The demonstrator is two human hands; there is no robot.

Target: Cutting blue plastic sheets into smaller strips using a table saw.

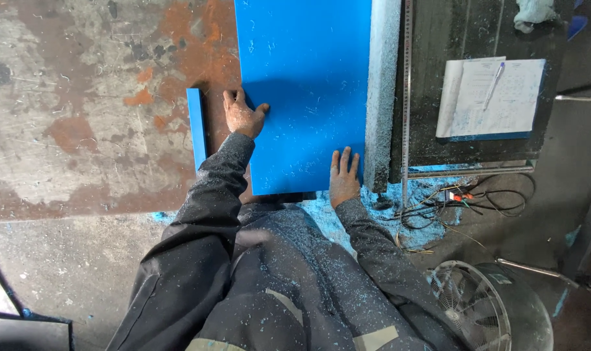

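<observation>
A large blue plastic sheet [302, 84] lies flat on a rusty metal table [80, 117]. My left hand [242, 116] rests on the sheet's left edge, fingers spread and thumb on the blue surface. At the sheet's near right corner my right hand [344, 177] presses flat, fingers apart. The sheet's right side butts against a grey fence rail [381, 91] dusted with shavings. A narrow blue strip [196, 127] lies on the table just left of my left hand, apart from the sheet.
A metal ruler [407, 97] runs along the rail. To the right, papers with a pen [494, 94] sit on a dark surface. Loose wires [464, 198] and blue shavings lie below. A round fan [484, 305] stands at lower right.
</observation>
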